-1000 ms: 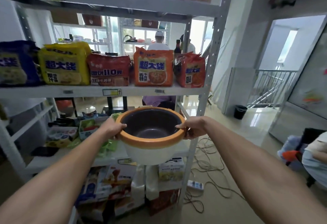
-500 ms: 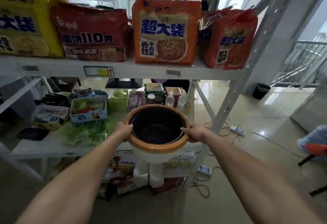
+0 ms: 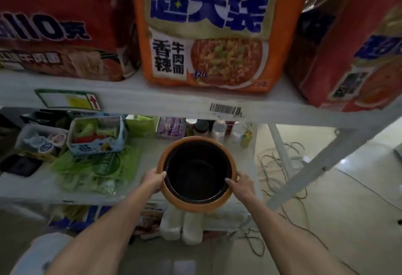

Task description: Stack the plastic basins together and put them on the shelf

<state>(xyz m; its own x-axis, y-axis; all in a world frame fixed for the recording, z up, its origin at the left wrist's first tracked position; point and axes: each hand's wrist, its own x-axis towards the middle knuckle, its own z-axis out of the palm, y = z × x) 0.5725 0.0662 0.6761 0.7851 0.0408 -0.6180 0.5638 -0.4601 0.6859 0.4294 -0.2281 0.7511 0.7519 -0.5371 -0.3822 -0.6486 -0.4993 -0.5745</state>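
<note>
Both my left hand (image 3: 154, 182) and right hand (image 3: 242, 185) clasp the stacked basins (image 3: 196, 173) by opposite rims, mouth up, over the middle shelf's (image 3: 32, 190) front edge, bare space straight ahead.

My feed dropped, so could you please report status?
Left hand and right hand gripping stacked basins by the rim. At middle shelf edge. Bottles behind.

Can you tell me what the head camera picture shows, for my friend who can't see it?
Two bare hands, the left hand and the right hand, hold stacked basins, orange rim outside and dark inside, by the rim over a white shelf. Snack tubs and green packets lie on that shelf to the left. Big instant noodle bags stand on the shelf above.
</note>
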